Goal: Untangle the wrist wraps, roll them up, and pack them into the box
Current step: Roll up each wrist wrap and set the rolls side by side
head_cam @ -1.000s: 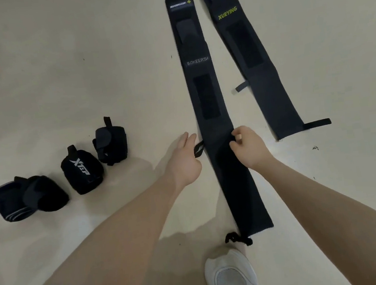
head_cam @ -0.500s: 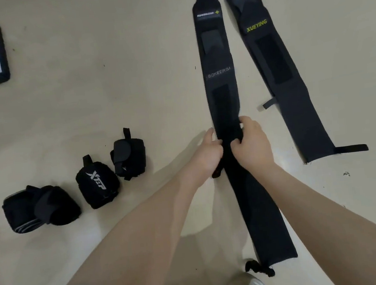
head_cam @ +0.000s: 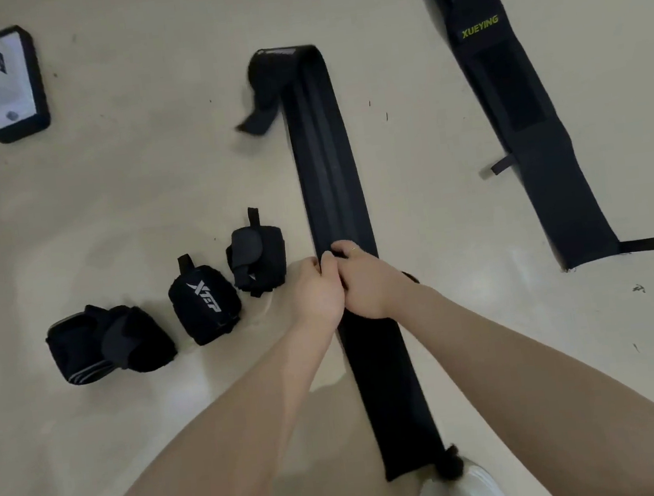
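Both hands meet on the long black wrist wrap point(head_cam: 327, 174) stretched over the floor point(head_cam: 146, 178): the left hand point(head_cam: 316, 294) and right hand point(head_cam: 366, 284) curl their fingers and pinch it mid-length. Its far end folds back. Just left sit three rolled wraps point(head_cam: 205, 302); another flat wrap point(head_cam: 527, 123) lies well right.

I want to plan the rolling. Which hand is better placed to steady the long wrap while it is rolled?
Probably the right hand: it lies on top of the long wrap, while the left hand pinches only its left edge.
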`<state>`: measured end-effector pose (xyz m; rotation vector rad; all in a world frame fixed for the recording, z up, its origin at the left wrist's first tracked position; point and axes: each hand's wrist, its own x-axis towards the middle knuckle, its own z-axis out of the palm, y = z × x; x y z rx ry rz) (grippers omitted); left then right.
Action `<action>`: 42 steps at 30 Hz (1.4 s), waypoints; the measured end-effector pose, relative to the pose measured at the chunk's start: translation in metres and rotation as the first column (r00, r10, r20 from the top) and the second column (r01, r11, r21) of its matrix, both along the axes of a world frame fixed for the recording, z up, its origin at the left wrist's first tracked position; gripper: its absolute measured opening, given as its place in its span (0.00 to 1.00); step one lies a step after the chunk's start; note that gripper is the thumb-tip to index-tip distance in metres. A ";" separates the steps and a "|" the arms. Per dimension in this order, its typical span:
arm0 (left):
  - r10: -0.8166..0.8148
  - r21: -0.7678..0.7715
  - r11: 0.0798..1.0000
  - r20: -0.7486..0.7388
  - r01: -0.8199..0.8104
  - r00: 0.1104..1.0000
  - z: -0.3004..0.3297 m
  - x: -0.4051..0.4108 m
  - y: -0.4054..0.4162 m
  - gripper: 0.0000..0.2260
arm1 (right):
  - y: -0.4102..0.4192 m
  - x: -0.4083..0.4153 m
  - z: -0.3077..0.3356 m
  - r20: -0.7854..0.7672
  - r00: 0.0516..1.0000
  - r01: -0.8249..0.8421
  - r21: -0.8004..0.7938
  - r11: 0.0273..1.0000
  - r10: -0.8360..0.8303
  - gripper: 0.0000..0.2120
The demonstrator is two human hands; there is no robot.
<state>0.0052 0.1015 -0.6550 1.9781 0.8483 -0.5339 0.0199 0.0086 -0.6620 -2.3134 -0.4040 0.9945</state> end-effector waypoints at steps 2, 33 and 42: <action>0.006 0.032 0.999 -0.018 -0.006 1.000 0.000 -0.008 -0.002 0.17 | -0.019 -0.009 -0.001 0.048 0.973 0.221 0.066 0.973 -0.224 0.18; -0.358 -0.523 0.731 0.252 0.438 0.899 0.151 -0.045 0.041 0.22 | -0.063 -0.059 0.135 -0.707 0.565 0.824 0.456 0.337 -0.425 0.13; -0.092 -0.389 0.892 0.346 0.232 0.934 0.164 -0.032 0.040 0.04 | -0.034 -0.048 0.172 -0.204 0.718 0.640 0.570 0.516 -0.665 0.11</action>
